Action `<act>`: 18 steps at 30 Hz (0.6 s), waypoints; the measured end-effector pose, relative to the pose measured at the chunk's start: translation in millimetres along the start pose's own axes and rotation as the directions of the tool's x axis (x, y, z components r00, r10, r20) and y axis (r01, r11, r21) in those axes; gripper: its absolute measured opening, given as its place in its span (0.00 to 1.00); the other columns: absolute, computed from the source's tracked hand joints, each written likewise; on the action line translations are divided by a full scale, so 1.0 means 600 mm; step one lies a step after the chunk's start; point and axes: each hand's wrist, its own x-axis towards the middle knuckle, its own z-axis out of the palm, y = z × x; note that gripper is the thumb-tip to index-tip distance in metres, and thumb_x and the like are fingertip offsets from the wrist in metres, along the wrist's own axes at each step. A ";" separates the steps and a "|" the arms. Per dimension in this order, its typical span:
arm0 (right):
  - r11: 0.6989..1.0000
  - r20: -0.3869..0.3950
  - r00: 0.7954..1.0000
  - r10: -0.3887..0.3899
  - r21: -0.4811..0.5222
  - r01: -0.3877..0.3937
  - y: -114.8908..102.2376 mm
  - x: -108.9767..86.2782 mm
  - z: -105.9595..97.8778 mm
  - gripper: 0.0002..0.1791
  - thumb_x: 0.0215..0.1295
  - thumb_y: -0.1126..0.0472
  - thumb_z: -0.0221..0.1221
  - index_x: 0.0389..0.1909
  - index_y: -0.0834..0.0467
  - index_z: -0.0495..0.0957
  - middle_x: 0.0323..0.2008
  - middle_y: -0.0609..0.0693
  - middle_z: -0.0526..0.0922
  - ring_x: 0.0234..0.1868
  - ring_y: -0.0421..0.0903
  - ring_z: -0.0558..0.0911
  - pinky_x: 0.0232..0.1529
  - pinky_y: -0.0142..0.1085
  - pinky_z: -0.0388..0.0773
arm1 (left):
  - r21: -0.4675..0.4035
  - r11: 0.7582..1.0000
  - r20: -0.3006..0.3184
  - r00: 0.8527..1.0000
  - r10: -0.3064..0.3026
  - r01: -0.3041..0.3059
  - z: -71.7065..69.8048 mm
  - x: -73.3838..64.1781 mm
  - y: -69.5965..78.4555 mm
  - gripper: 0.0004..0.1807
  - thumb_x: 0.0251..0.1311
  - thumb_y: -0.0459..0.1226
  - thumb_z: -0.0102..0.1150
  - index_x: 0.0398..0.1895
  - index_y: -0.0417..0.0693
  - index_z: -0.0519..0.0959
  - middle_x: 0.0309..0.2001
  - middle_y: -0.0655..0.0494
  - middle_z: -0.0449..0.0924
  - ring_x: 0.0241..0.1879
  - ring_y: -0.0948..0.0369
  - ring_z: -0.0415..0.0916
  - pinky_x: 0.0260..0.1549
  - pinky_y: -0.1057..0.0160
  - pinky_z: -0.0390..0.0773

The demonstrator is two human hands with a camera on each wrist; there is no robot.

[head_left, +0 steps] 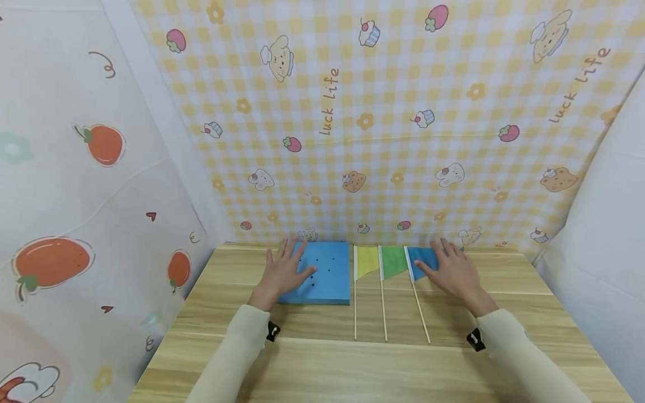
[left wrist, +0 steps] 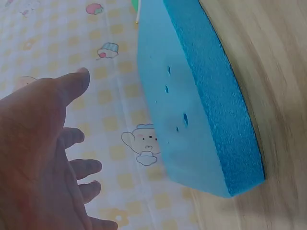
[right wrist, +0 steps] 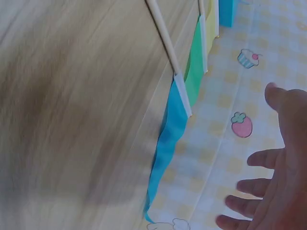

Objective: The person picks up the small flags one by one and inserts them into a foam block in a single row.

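A blue foam block [head_left: 333, 286] with several small dark holes in its top lies at the back of the table. My left hand [head_left: 281, 274] hovers over its left side, fingers spread, and the left wrist view shows a gap between hand and block [left wrist: 216, 105]. To the right of the block lie three small flags on thin wooden sticks: a yellow flag [head_left: 366, 260], a green flag [head_left: 393, 261] and a blue flag [head_left: 421, 263]. Over the blue flag's right end is my right hand [head_left: 457, 275], its fingers extended and holding nothing.
Under everything is a wood-grain table [head_left: 322, 369]. A yellow checked cloth [head_left: 383, 157] with cartoon prints stands behind it. White printed cloth [head_left: 126, 207] hangs at the left, and a plain white sheet [head_left: 604, 224] at the right.
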 end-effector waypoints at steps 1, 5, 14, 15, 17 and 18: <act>1.000 -0.023 1.000 -0.007 0.000 0.007 -0.002 -0.003 0.002 0.49 0.77 0.31 0.54 0.80 0.66 0.63 0.77 0.75 0.64 0.74 0.78 0.66 0.69 0.73 0.67 | -0.001 1.000 -0.009 1.000 0.006 -0.006 0.000 -0.002 0.001 0.47 0.77 0.64 0.51 0.89 0.58 0.49 0.89 0.47 0.39 0.88 0.44 0.33 0.78 0.24 0.40; 1.000 -0.094 0.995 -0.020 0.009 0.021 -0.012 -0.016 0.009 0.42 0.77 0.36 0.59 0.72 0.69 0.73 0.66 0.74 0.78 0.63 0.76 0.79 0.54 0.67 0.82 | 0.003 0.999 -0.063 0.997 0.040 -0.040 0.006 -0.014 0.005 0.43 0.78 0.60 0.53 0.87 0.53 0.56 0.87 0.43 0.47 0.87 0.41 0.42 0.78 0.24 0.48; 0.994 -0.003 1.000 0.019 0.104 -0.018 -0.029 -0.054 0.029 0.34 0.78 0.43 0.61 0.63 0.71 0.79 0.57 0.72 0.84 0.51 0.71 0.87 0.45 0.63 0.86 | -0.016 0.993 -0.175 0.978 0.113 -0.118 0.038 -0.050 0.012 0.38 0.78 0.52 0.58 0.83 0.44 0.64 0.81 0.37 0.63 0.81 0.37 0.59 0.74 0.29 0.63; 0.993 0.010 1.000 0.021 0.119 -0.022 -0.030 -0.058 0.032 0.31 0.77 0.45 0.61 0.61 0.71 0.80 0.55 0.71 0.85 0.49 0.69 0.88 0.43 0.61 0.86 | -0.012 0.992 -0.184 0.976 0.120 -0.124 0.042 -0.055 0.013 0.37 0.78 0.52 0.59 0.82 0.43 0.65 0.80 0.37 0.64 0.80 0.37 0.61 0.74 0.30 0.64; 0.988 0.033 0.999 0.028 0.151 -0.033 -0.033 -0.064 0.037 0.26 0.76 0.49 0.63 0.56 0.70 0.82 0.49 0.67 0.88 0.41 0.62 0.89 0.37 0.56 0.86 | -0.013 0.991 -0.185 0.975 0.126 -0.130 0.052 -0.060 0.014 0.37 0.78 0.51 0.59 0.81 0.42 0.67 0.79 0.36 0.66 0.80 0.37 0.62 0.74 0.32 0.66; 0.986 0.048 0.998 0.034 0.162 -0.041 -0.034 -0.066 0.040 0.24 0.76 0.50 0.63 0.53 0.69 0.83 0.45 0.65 0.89 0.38 0.58 0.88 0.33 0.52 0.85 | -0.013 0.991 -0.184 0.974 0.129 -0.134 0.056 -0.063 0.015 0.36 0.78 0.51 0.60 0.81 0.42 0.68 0.79 0.36 0.66 0.79 0.37 0.63 0.74 0.33 0.66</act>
